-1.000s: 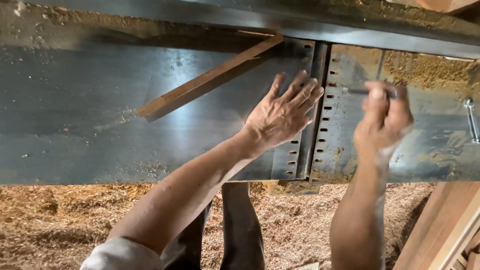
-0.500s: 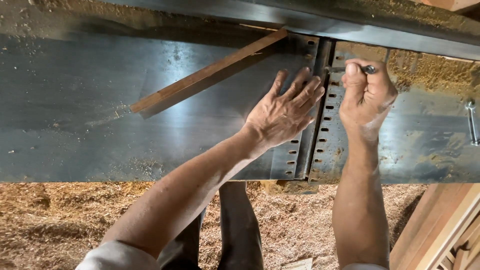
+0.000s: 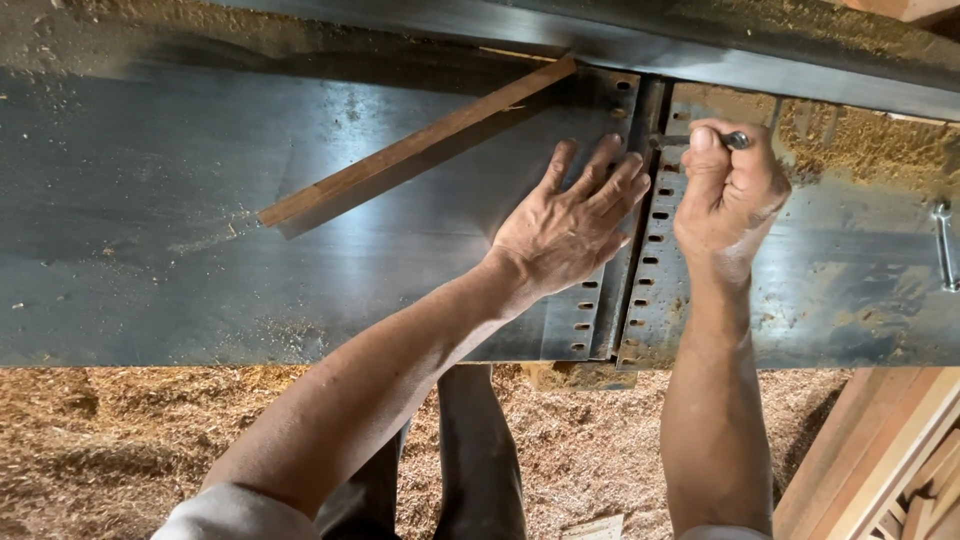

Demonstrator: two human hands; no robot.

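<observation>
My left hand [image 3: 570, 225] lies flat, fingers spread, on the dark steel machine table [image 3: 150, 250], just left of the slotted gap [image 3: 640, 250] between the two table halves. My right hand [image 3: 728, 195] is closed in a fist around a thin dark metal tool [image 3: 735, 140], whose tip points left into the gap near the back fence. A narrow wooden strip [image 3: 415, 155] lies diagonally on the table, its far end close to my left fingertips.
A dark metal fence [image 3: 760, 65] runs along the back of the table. A wrench [image 3: 943, 245] lies on the right table half. Sawdust covers the floor [image 3: 100, 450] below; stacked wooden boards [image 3: 890, 460] stand at the lower right. My legs show under the table.
My right hand has moved left with the tool, from over the right table half to the slotted gap. My left hand has stayed flat in place.
</observation>
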